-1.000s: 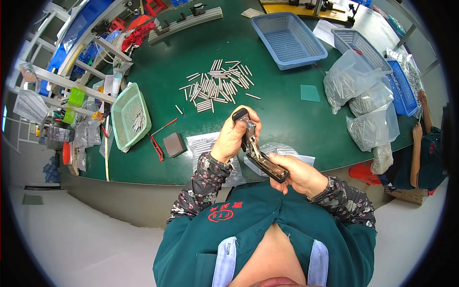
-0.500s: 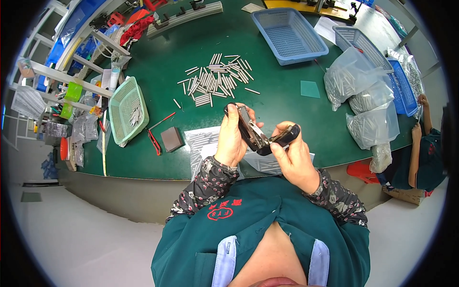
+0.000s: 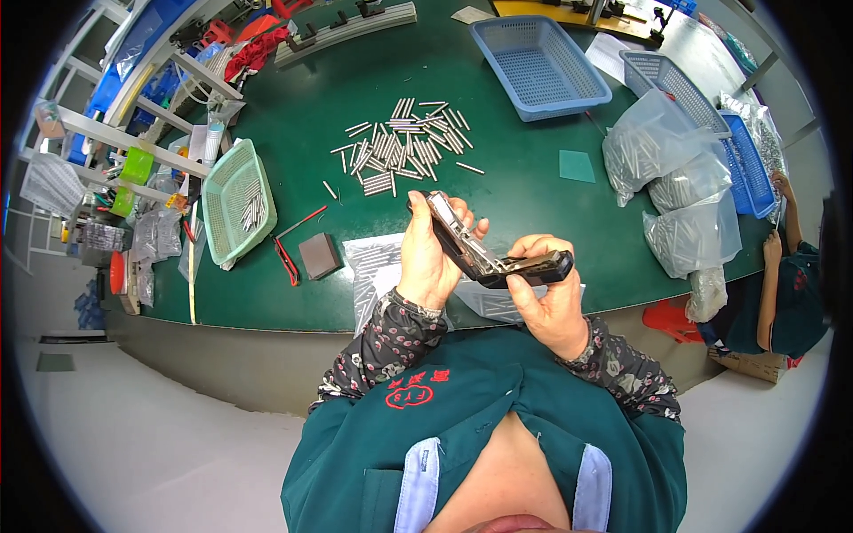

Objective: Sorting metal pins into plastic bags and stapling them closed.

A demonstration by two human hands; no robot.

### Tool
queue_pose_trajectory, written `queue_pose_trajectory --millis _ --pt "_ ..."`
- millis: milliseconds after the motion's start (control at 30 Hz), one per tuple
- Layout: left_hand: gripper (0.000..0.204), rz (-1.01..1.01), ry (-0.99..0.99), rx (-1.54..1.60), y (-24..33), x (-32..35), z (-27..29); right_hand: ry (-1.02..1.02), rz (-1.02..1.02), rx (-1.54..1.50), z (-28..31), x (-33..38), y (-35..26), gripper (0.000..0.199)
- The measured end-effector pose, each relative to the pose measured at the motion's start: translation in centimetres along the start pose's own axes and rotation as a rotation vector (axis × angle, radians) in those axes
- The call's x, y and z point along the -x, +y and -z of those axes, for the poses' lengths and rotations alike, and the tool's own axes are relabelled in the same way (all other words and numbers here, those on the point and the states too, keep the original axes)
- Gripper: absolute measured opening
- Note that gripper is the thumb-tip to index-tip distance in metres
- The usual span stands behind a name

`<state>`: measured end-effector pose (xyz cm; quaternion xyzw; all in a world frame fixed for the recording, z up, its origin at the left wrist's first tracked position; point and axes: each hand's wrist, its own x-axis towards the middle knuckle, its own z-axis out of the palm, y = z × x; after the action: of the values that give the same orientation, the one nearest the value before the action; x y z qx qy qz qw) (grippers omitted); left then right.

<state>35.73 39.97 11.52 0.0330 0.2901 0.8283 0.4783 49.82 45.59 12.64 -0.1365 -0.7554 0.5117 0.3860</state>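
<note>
A black stapler (image 3: 481, 252) with a metal inside is held between my two hands above the table's near edge, its two halves swung wide apart. Around its left half are the fingers and thumb of my left hand (image 3: 430, 258). My right hand (image 3: 549, 302) grips the other half, thumb on the near side and fingers behind. Below the hands lie clear plastic bags (image 3: 373, 265) of metal pins, partly hidden by my hands and sleeves. Beyond them a loose heap of short metal pins (image 3: 404, 147) is spread on the green table (image 3: 511, 200).
At left sit a pale green basket (image 3: 268, 191) with some pins, a red-handled tool (image 3: 286, 263) and a dark block (image 3: 319, 257). A blue basket (image 3: 533, 111) stands at the far right, bags of pins (image 3: 680, 233) nearer. Another person's hand (image 3: 772, 242) is at the right edge.
The stapler's right half has swung lower and farther right, so the stapler is opened wider. My right hand has moved slightly with it; my left hand has shifted a little.
</note>
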Motion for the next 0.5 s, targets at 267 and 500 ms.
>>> queue_pose_trajectory --millis 267,500 --pt "0.038 0.052 -0.149 -0.047 -0.9 0.1 0.4 -0.067 -0.155 0.098 -0.3 -0.5 -1.1 0.033" --pt "0.039 0.058 -0.200 -0.071 -1.0 0.3 0.3 -0.056 -0.116 0.093 -0.8 -0.5 -0.2 0.035"
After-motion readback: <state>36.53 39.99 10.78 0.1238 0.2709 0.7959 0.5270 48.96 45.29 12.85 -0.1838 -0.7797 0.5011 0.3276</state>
